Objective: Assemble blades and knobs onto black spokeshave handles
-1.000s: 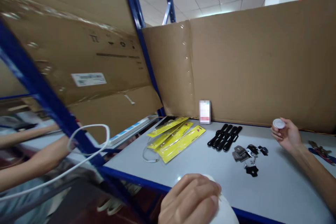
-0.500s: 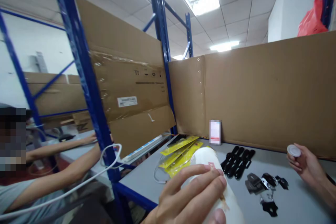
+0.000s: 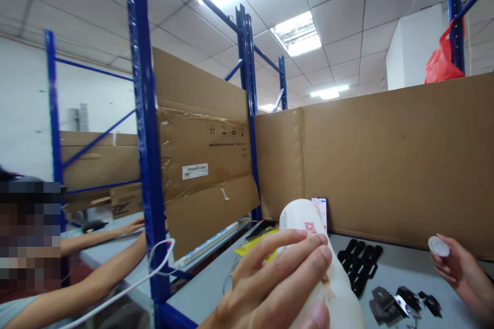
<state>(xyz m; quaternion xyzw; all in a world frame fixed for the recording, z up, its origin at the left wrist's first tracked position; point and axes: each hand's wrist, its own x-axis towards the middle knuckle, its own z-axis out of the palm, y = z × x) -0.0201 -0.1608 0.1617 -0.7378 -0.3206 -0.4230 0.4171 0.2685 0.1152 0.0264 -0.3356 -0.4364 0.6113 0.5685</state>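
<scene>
Left hand wrapped around white bottle, fingers across the front, thumb low near the frame's bottom edge; closed, gripping it. Bottle raised and tilted, mouth end up and toward the camera, above the near edge of the grey table. Probable reason for the full-hand wrap: wide, smooth body, needs a broad hold. Cap off; open neck not clearly visible.

Right hand to the right of the bottle, above the table, fingertips pinching small white cap with its flat face up; closed on it. Held clear of the bottle, likely to keep the cap off the bench surface.

Bottle appearance: opaque off-white plastic, rounded shoulder, small red mark near the top beside the fingertips, a brownish smear lower on the side.

Behind the bottle: phone propped upright against cardboard wall. Right of the bottle, on the table: row of black handles, then small dark metal parts. Left of the bottle and partly hidden by it: yellow packets.

Further left, past blue rack post: another person's forearms on a neighbouring bench, white cable looped near the post.
</scene>
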